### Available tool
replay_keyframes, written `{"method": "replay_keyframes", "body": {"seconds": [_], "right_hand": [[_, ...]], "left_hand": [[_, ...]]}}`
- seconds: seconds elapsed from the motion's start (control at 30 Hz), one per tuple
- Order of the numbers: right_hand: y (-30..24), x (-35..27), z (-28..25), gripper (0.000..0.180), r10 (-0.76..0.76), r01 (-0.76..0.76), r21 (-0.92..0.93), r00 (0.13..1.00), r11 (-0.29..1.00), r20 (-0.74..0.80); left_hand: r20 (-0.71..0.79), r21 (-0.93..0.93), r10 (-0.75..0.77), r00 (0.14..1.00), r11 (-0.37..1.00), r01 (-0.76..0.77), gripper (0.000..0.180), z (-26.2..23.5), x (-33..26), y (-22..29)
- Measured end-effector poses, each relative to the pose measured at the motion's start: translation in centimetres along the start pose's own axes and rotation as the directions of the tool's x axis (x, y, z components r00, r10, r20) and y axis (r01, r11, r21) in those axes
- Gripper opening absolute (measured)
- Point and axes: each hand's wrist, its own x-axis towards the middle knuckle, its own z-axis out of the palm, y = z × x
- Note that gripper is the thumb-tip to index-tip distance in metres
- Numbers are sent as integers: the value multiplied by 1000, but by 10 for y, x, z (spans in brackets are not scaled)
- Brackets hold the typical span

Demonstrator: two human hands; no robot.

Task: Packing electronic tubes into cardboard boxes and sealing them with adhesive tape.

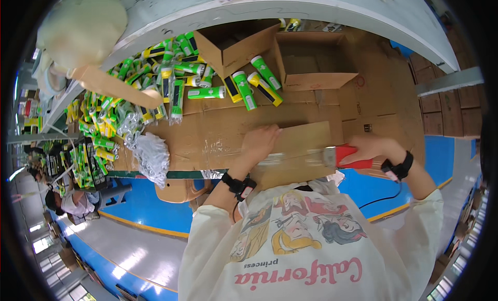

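A closed cardboard box (301, 140) lies before me at the table's near edge, with shiny clear tape along its middle. My left hand (261, 142) grips the box at its left end, the fingers bent over it and partly hidden. My right hand (368, 149) is closed around a red tape dispenser (348, 155), whose metal end touches the box's right end. Beyond the box lie several flashlights, among them a green one (244, 91) and a yellow one (265, 89).
Two open cartons, a left one (231, 49) and a right one (316, 67), stand at the back. Piled flashlights (179, 67) and crumpled plastic bags (150, 153) cover the left side. A grey shelf edge (290, 4) crosses above. Another person (78, 202) is far left.
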Motion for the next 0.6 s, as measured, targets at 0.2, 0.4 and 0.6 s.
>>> {"method": "replay_keyframes", "body": {"seconds": [0.2,0.4,0.6], "right_hand": [[74,-47,-26,58,454,-449,-80,889,890,58],[74,-56,-37,56,400,-399,-24,914,916,71],[63,-47,-52,57,374,-375,3,926,927,44]], "left_hand": [[12,15,-8,1000,1000,8,29,-5,0,3],[37,35,-25,999,999,23,41,-3,-3,-3],[112,71,-57,992,996,49,69,-11,-6,5]]}}
